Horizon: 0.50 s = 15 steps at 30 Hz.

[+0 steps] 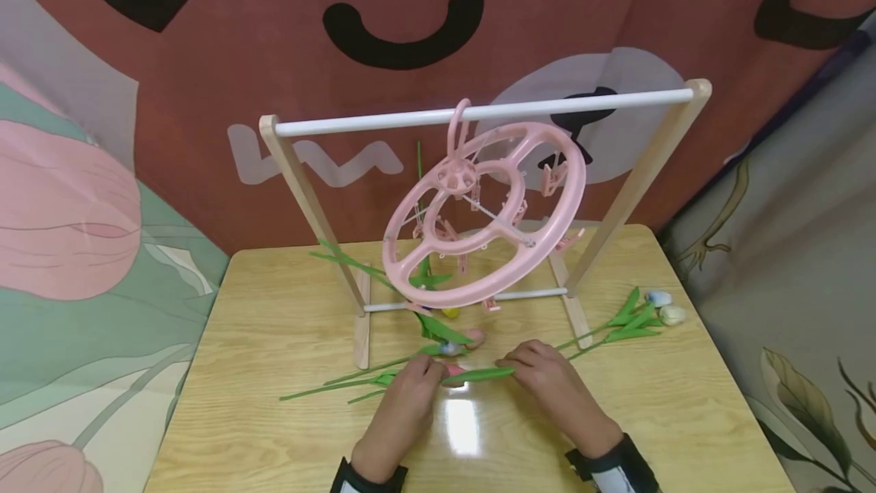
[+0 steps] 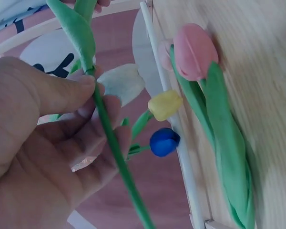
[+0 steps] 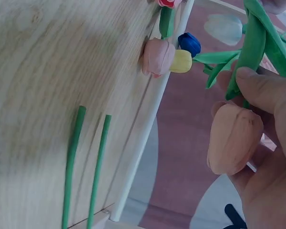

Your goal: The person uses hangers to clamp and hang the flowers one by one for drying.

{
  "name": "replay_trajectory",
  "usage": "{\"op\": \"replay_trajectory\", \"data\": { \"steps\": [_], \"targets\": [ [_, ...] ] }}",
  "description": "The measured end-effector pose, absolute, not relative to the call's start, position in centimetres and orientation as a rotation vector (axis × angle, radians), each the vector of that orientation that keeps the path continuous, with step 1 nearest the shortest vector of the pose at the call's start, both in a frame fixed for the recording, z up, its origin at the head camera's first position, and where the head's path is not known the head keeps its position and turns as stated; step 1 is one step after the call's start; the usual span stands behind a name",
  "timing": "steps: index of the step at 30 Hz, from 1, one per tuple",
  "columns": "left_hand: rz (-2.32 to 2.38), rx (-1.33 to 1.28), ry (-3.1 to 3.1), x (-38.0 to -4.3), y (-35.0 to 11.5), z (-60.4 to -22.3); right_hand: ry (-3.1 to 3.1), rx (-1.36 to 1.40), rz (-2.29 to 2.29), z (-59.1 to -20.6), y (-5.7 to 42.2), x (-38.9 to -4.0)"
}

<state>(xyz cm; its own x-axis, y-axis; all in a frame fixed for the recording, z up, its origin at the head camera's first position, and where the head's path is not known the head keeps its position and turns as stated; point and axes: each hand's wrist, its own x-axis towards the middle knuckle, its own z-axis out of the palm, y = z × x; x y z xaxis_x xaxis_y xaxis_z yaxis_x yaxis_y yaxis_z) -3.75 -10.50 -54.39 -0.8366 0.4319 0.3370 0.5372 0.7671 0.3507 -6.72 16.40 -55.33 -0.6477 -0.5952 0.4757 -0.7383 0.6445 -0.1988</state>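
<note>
Both hands hold one artificial tulip just above the table front. My left hand pinches its green stem between thumb and fingers, below the leaves. My right hand pinches the leaves close to the peach tulip head, which lies against its fingers. In the head view that head is hidden by the right hand, while a leaf spans the space between the hands. Beyond my left hand, in its wrist view, are a pink tulip, a yellow tulip, a blue tulip and a whitish tulip.
A wooden rack with a white top bar stands on the table. From the bar hangs a tilted pink round hanger with several clips. To the right lie a white tulip and a light blue tulip.
</note>
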Motion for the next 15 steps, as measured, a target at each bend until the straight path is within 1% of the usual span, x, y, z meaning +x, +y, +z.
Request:
{"op": "replay_trajectory", "data": {
  "steps": [6, 11, 15],
  "targets": [
    [-0.737, -0.726, -2.475, -3.8, -10.0, -54.2, -2.491, 0.930, 0.663, -55.3, 17.3, -6.7],
    [-0.874, -0.837, -2.192, -3.8, -9.9, -54.1, -2.559, 0.797, 0.775, -55.0, 18.1, -6.5],
    [-0.984, -0.878, -2.177, -3.8, -9.7, -54.5, -2.554, 0.737, 0.937, -54.6, 18.4, -6.6]
  ]
}}
